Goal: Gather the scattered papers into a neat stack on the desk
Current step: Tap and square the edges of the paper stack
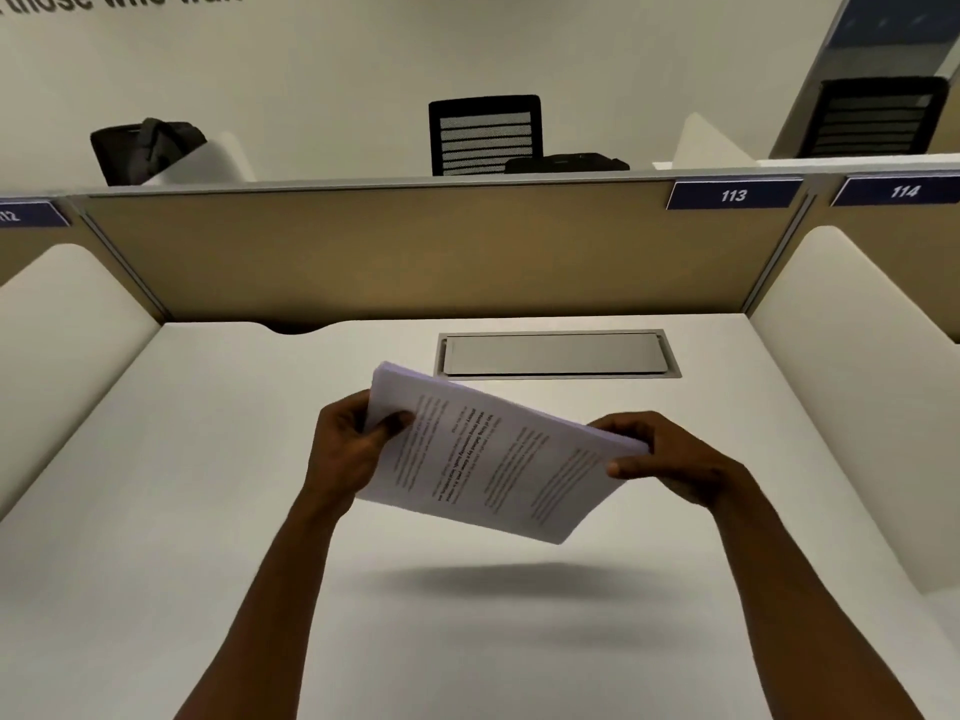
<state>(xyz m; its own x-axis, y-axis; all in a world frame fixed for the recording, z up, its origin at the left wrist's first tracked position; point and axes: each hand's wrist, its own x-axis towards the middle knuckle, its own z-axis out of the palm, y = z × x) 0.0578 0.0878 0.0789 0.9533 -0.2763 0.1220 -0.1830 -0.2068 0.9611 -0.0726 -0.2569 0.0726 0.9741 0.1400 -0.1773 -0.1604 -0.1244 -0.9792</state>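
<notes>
a: where is the stack of papers (498,459)?

b: in the air above the desk (208,511), tilted. its long axis runs from far left to near right. my left hand (348,449) and right hand (665,462) are both closed on its 2 short ends.

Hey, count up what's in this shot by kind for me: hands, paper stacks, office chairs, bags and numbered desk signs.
Hands: 2, left hand and right hand
Paper stacks: 1, the stack of papers, held above the desk
Office chairs: 2
Bags: 2
Numbered desk signs: 3
Total: 10
</notes>
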